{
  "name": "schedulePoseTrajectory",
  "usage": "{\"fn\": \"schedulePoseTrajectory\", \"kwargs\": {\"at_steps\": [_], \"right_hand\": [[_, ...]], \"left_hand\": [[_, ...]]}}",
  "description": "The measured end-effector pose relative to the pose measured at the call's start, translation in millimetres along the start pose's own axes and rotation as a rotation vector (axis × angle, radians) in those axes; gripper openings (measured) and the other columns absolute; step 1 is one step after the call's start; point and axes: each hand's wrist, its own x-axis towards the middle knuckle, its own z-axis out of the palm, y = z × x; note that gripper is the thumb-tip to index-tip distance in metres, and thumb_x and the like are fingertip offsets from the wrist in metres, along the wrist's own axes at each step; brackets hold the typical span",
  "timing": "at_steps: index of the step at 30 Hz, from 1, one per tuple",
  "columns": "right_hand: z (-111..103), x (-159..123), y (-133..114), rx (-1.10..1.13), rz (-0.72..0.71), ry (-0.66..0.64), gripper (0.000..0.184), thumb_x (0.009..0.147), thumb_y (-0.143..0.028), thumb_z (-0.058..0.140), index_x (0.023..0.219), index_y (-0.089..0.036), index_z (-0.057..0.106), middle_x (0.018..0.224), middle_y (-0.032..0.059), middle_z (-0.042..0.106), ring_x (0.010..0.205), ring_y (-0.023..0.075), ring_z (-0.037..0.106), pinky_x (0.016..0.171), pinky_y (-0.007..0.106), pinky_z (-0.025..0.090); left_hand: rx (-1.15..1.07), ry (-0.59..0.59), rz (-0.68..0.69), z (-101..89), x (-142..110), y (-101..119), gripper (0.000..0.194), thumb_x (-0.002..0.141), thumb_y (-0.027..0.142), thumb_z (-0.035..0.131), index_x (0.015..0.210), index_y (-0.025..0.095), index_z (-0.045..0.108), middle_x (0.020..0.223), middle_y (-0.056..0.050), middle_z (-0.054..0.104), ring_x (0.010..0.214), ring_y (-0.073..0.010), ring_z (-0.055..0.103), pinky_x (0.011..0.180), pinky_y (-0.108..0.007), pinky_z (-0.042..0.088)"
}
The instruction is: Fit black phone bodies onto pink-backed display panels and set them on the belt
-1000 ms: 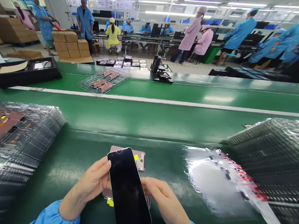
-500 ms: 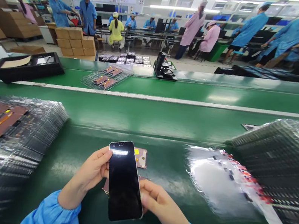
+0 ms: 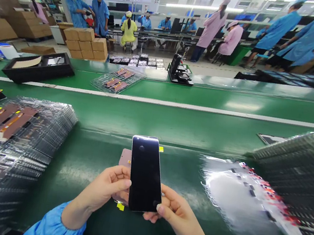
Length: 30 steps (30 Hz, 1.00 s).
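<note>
Taking the phone (image 3: 145, 175) as our clock centre, it sits black face up above the bench (image 3: 90, 154). Our left hand (image 3: 104, 189), at 8 o'clock, is curled nearly closed, thumb over the long edge, fingers partly hidden behind. Our right hand (image 3: 180, 219), at 4 o'clock, pinches the lower corner, thumb on the face, fingers bent beneath.

Both grips are low, so the upper end sticks out unsupported; if a thumb slid on the smooth face, we think the phone could tip towards 12 and drop. It would probably land on the brown panel (image 3: 125, 156) lying partly behind it at 10 o'clock and scratch one or both. The yellow tab (image 3: 120, 206) at 7 could snag our fingers and drag that panel. Thumbs on the face may also leave smudges.

A wide right elbow might brush the clear film (image 3: 223, 188) at 3 o'clock; the tray stack (image 3: 62, 125), between 9 and 10, looks easily knocked by our left sleeve (image 3: 52, 220).
</note>
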Motion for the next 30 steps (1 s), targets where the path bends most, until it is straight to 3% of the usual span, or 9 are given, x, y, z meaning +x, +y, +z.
{"fn": "schedulePoseTrajectory", "kwargs": {"at_steps": [12, 17, 20, 23, 30], "right_hand": [[-1, -3, -3, -0.046, 0.028, -0.011, 0.057, 0.090, -0.044, 0.068, 0.138, -0.017, 0.053, 0.089, 0.0101, 0.078, 0.083, 0.0226, 0.074, 0.072, 0.034, 0.057], [4, -2, -4, -0.008, 0.033, 0.107, 0.053, 0.087, -0.049, 0.071, 0.127, -0.017, 0.059, 0.081, 0.0084, 0.078, 0.077, 0.0206, 0.074, 0.072, 0.031, 0.057], [8, 0, -4, -0.004, 0.032, 0.185, 0.054, 0.084, -0.051, 0.073, 0.123, -0.017, 0.059, 0.079, 0.0079, 0.077, 0.076, 0.0216, 0.074, 0.072, 0.033, 0.059], [11, 2, -5, 0.006, 0.016, 0.198, 0.052, 0.084, -0.051, 0.073, 0.122, -0.018, 0.059, 0.083, 0.0089, 0.078, 0.080, 0.0238, 0.075, 0.075, 0.037, 0.061], [9, -2, -13, -0.022, -0.026, 0.142, 0.054, 0.090, -0.050, 0.066, 0.134, -0.021, 0.056, 0.094, 0.0090, 0.078, 0.087, 0.0232, 0.074, 0.081, 0.037, 0.059]], "left_hand": [[0.197, 0.058, 0.067, 5.0, -5, 1, 0.030, 0.081, 0.040, 0.074, 0.079, 0.016, 0.055, 0.063, 0.001, 0.066, 0.055, -0.0096, 0.063, 0.054, -0.019, 0.048], [0.201, -0.037, 0.077, 5.2, -6, 1, 0.034, 0.076, 0.040, 0.078, 0.097, 0.016, 0.066, 0.080, -0.002, 0.068, 0.070, -0.0142, 0.065, 0.064, -0.024, 0.050], [0.351, -0.048, 0.041, 6.3, -6, -3, 0.028, 0.071, 0.037, 0.081, 0.082, 0.015, 0.068, 0.081, -0.003, 0.066, 0.071, -0.0153, 0.062, 0.067, -0.026, 0.050], [0.431, 0.019, 0.049, 8.5, -6, -6, 0.031, 0.073, 0.040, 0.076, 0.066, 0.016, 0.059, 0.071, 0.000, 0.061, 0.063, -0.0135, 0.058, 0.062, -0.026, 0.048], [0.494, 0.067, 0.104, 8.3, -6, -11, 0.031, 0.079, 0.043, 0.071, 0.068, 0.016, 0.060, 0.067, 0.000, 0.059, 0.065, -0.0146, 0.056, 0.064, -0.025, 0.045]]}}
